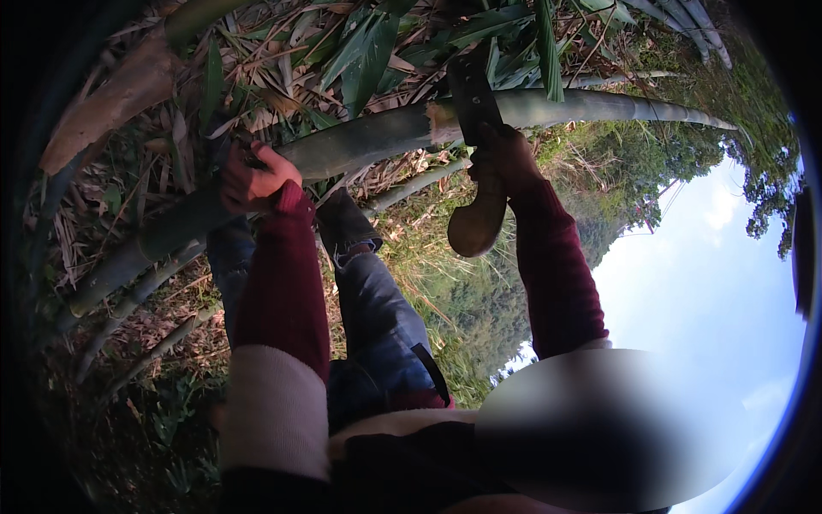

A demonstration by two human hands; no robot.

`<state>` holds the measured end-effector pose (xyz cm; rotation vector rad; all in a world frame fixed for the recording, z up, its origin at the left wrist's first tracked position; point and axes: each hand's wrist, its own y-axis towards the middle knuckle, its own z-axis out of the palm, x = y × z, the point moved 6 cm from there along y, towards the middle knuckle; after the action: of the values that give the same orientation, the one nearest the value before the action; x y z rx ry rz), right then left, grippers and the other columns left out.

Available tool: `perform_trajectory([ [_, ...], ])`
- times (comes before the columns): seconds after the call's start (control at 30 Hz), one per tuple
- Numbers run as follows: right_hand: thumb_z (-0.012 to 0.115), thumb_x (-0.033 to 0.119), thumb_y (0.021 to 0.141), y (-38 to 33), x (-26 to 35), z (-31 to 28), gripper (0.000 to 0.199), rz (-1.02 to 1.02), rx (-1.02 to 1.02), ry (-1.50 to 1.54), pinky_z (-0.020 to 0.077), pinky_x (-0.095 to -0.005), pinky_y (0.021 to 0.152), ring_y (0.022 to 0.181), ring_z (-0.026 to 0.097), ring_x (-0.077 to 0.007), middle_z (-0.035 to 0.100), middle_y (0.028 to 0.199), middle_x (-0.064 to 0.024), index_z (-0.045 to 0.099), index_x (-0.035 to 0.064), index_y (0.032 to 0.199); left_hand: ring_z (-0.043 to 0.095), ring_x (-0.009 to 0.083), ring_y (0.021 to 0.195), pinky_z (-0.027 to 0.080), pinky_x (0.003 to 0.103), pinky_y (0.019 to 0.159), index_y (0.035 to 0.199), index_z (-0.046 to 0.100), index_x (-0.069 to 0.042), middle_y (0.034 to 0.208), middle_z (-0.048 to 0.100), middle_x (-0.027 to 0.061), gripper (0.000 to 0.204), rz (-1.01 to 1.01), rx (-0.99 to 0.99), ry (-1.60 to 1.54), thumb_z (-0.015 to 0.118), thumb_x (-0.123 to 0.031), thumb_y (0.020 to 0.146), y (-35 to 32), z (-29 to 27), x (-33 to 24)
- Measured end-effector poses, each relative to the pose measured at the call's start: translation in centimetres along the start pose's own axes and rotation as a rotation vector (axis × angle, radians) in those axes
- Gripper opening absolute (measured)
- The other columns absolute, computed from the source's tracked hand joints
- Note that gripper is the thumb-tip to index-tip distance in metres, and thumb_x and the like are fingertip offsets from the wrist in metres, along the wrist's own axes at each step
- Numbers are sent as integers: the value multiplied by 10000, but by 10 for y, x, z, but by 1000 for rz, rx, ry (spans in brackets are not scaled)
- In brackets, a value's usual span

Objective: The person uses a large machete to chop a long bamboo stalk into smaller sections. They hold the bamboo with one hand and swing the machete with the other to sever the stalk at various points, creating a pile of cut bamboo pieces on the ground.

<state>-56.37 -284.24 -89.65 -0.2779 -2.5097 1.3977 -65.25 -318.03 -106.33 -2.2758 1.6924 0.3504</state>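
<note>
A thick green bamboo stalk (342, 146) runs from the lower left to the upper right. My left hand (255, 176) is closed around it, the thumb uppermost and some fingertips hidden. My right hand (503, 161) grips a machete (473, 98) by its curved wooden handle, whose rounded end sticks out below the fist. Its dark, broad blade crosses in front of the stalk, just right of a pale scraped patch (442, 122). Whether the blade touches the stalk I cannot tell.
Another bamboo piece with a tan husk (116, 101) is at the upper left. Thinner stalks (141, 291) lie beneath the main one. Green leaves (372, 56) and dry litter surround it. My jeans-clad legs (377, 308) are close by, under the stalk.
</note>
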Motion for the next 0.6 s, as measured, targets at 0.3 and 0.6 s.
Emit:
perform_trajectory([
  [0.3, 590, 242, 986, 44, 39, -18, 294, 268, 29, -147, 547, -413, 511, 549, 583, -243, 559, 711, -115, 538, -45, 1025, 628, 268, 924, 396, 469, 932, 1114, 648, -147, 956, 674, 1, 328, -48, 10, -75, 621, -363, 869, -3, 3, 7],
  [0.6, 608, 287, 981, 26, 72, 2, 318, 284, 209, -414, 523, -351, 504, 550, 607, -215, 590, 670, -108, 594, -31, 993, 593, 251, 1046, 301, 478, 1050, 1192, 624, -165, 1048, 662, -4, 444, -210, 145, -71, 561, -477, 882, 3, -2, 0],
])
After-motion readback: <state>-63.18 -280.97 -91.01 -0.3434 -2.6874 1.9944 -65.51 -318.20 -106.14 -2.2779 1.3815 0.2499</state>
